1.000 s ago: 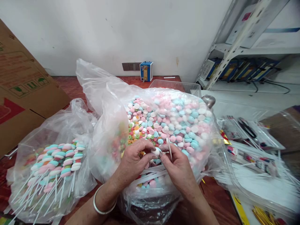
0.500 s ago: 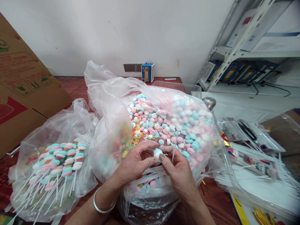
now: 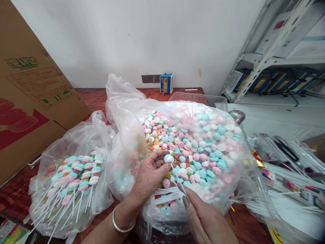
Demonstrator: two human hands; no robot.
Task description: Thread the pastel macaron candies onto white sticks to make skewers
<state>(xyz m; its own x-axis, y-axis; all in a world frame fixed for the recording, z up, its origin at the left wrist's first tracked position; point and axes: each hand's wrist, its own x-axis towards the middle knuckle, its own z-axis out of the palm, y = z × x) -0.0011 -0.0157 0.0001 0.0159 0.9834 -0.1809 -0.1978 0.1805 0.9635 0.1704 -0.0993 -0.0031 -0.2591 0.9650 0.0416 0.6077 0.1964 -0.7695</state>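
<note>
A large clear plastic bag in front of me is full of pink, blue and white round candies, with small colourful rings among them. My left hand, with a silver bangle on the wrist, pinches a white-and-blue candy above the pile. My right hand pinches the lower end of a thin white stick that runs up to that candy. Loose white sticks lie in the bag below my hands.
At left a smaller clear bag holds several finished candy sticks. A cardboard box leans at far left. Packs of white sticks and scissors lie at right. A clear tub, a blue box and metal shelves stand behind.
My right hand has drawn back toward me and down the stick, while my left hand keeps the candy on the stick's top. The view has shifted to the left.
</note>
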